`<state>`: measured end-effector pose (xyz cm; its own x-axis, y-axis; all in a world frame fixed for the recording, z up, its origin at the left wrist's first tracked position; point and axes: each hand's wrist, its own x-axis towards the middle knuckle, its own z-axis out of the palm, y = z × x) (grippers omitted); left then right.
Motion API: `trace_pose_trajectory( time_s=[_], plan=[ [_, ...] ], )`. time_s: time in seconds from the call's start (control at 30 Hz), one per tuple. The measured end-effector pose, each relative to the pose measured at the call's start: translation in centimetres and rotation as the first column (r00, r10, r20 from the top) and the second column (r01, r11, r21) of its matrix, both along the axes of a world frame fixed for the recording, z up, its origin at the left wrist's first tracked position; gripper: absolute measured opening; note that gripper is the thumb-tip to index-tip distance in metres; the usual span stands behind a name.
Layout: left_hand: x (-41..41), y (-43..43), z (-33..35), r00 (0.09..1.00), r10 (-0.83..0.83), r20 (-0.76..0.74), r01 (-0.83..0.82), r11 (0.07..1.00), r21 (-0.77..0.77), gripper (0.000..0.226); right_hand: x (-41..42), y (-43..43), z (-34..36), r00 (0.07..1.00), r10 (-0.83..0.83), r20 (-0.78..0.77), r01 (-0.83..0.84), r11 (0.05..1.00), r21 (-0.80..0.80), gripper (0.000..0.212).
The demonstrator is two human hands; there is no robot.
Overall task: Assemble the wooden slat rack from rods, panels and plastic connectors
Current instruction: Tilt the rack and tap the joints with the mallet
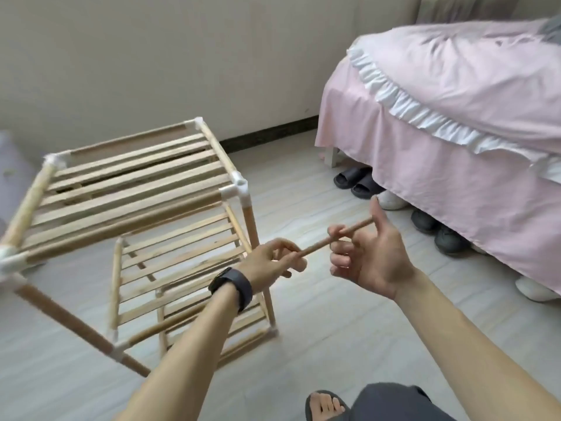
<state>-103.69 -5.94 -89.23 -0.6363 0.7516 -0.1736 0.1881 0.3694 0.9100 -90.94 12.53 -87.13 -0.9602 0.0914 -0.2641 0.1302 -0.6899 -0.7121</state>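
Observation:
A short wooden rod (318, 244) is held in the air between both hands, right of the rack. My left hand (273, 262), with a dark watch on the wrist, pinches its near end. My right hand (367, 256) holds its far part with the index finger curled over it and the other fingers loosely bent. The wooden slat rack (127, 183) stands on the floor at the left, with a slatted top shelf and lower slatted shelves joined by rods. White plastic connectors (238, 189) sit at its corners.
A bed with a pink frilled cover (455, 117) fills the right side. Several shoes and slippers (355, 180) lie under its edge. A pale wall (151, 56) stands behind the rack. My sandalled foot (326, 405) is at the bottom on the grey floor.

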Motion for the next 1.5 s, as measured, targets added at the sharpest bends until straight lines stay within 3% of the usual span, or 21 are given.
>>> trace_pose_trajectory(
  time_s=[0.1, 0.17, 0.23, 0.27, 0.33, 0.4, 0.43, 0.5, 0.57, 0.67, 0.77, 0.8, 0.87, 0.93, 1.07, 1.17, 1.2, 1.3, 1.33, 1.43, 1.5],
  plan=[
    [1.2, -2.2, 4.9, 1.0, 0.004, -0.009, -0.003, 0.997, 0.076, 0.018, -1.4, -2.3, 5.2, 0.975, -0.125, -0.182, 0.181, 0.925, 0.335, 0.076],
    [2.2, -3.8, 7.7, 0.996, 0.029, -0.082, -0.019, 0.993, 0.112, 0.019, -2.5, -4.5, 7.7, 0.943, -0.126, -0.309, 0.305, 0.702, 0.644, 0.052],
    [2.9, -5.8, 10.1, 0.956, 0.099, -0.276, -0.068, 0.99, 0.121, 0.018, -3.6, -6.5, 9.7, 0.911, -0.084, -0.403, 0.393, 0.468, 0.792, 0.043],
    [2.9, -6.8, 11.0, 0.896, 0.151, -0.418, -0.107, 0.986, 0.126, 0.021, -4.0, -7.2, 10.7, 0.885, -0.07, -0.46, 0.453, 0.361, 0.815, 0.042],
    [2.3, -9.0, 12.2, 0.653, 0.306, -0.692, -0.251, 0.95, 0.184, 0.037, -5.0, -8.2, 12.7, 0.788, -0.072, -0.611, 0.615, 0.106, 0.781, 0.038],
    [0.7, -10.6, 13.0, 0.406, 0.43, -0.806, -0.43, 0.869, 0.247, 0.044, -6.2, -8.7, 14.9, 0.69, -0.042, -0.723, 0.717, -0.097, 0.69, 0.031],
    [-0.3, -11.1, 13.2, 0.355, 0.41, -0.84, -0.532, 0.828, 0.179, 0.044, -6.9, -9.0, 15.9, 0.69, -0.001, -0.724, 0.714, -0.158, 0.682, 0.029],
    [-2.4, -11.6, 12.9, 0.432, 0.236, -0.87, -0.649, 0.752, -0.118, 0.05, -8.2, -9.7, 16.8, 0.787, 0.089, -0.611, 0.609, -0.267, 0.747, 0.033],
    [-3.6, -11.5, 12.0, 0.54, 0.167, -0.825, -0.657, 0.696, -0.289, 0.055, -9.2, -10.1, 17.1, 0.858, 0.134, -0.495, 0.507, -0.369, 0.779, 0.036],
    [-4.5, -11.0, 10.3, 0.522, 0.177, -0.834, -0.691, 0.662, -0.292, 0.058, -10.8, -9.5, 18.3, 0.794, 0.129, -0.595, 0.599, -0.337, 0.727, 0.032],
    [-5.1, -10.8, 9.5, 0.472, 0.171, -0.865, -0.704, 0.663, -0.254, 0.059, -11.7, -9.2, 18.5, 0.568, 0.02, -0.822, 0.804, -0.225, 0.55, 0.028],
    [-5.3, -10.9, 9.5, 0.465, 0.17, -0.869, -0.705, 0.664, -0.248, 0.059, -11.9, -9.3, 17.5, 0.571, 0.003, -0.821, 0.8, -0.226, 0.556, 0.028],
    [-5.4, -10.9, 9.4, 0.449, 0.174, -0.877, -0.715, 0.659, -0.235, 0.058, -12.1, -10.3, 15.3, 0.765, 0.098, -0.637, 0.639, -0.246, 0.729, 0.028],
    [-5.3, -10.8, 9.4, 0.432, 0.18, -0.883, -0.721, 0.658, -0.219, 0.055, -12.8, -10.2, 15.4, 0.834, 0.151, -0.531, 0.552, -0.254, 0.794, 0.028],
    [-5.3, -10.8, 9.4, 0.412, 0.188, -0.892, -0.724, 0.662, -0.195, 0.053, -13.5, -9.8, 17.0, 0.59, 0.03, -0.807, 0.797, -0.179, 0.577, 0.029],
    [-5.1, -10.9, 9.4, 0.404, 0.195, -0.894, -0.73, 0.658, -0.186, 0.052, -13.0, -10.4, 14.6, 0.827, 0.157, -0.54, 0.562, -0.238, 0.792, 0.03],
    [-5.0, -10.9, 9.5, 0.401, 0.193, -0.896, -0.73, 0.658, -0.185, 0.051, -13.1, -10.4, 14.6, 0.831, 0.169, -0.529, 0.556, -0.244, 0.795, 0.03],
    [-4.9, -10.9, 9.6, 0.404, 0.196, -0.894, -0.728, 0.66, -0.185, 0.049, -13.7, -9.8, 15.9, 0.589, 0.053, -0.806, 0.801, -0.169, 0.574, 0.028],
    [-4.9, -11.0, 9.6, 0.403, 0.193, -0.895, -0.728, 0.66, -0.185, 0.049, -13.5, -9.7, 15.6, 0.574, 0.027, -0.819, 0.811, -0.162, 0.563, 0.028],
    [-4.8, -11.0, 9.7, 0.415, 0.197, -0.888, -0.726, 0.66, -0.193, 0.048, -12.4, -10.1, 13.3, 0.842, 0.129, -0.524, 0.539, -0.161, 0.827, 0.029],
    [-4.8, -11.0, 9.7, 0.415, 0.191, -0.89, -0.724, 0.661, -0.196, 0.05, -11.8, -9.6, 13.6, 0.872, 0.083, -0.483, 0.488, -0.046, 0.872, 0.028]
  ],
)
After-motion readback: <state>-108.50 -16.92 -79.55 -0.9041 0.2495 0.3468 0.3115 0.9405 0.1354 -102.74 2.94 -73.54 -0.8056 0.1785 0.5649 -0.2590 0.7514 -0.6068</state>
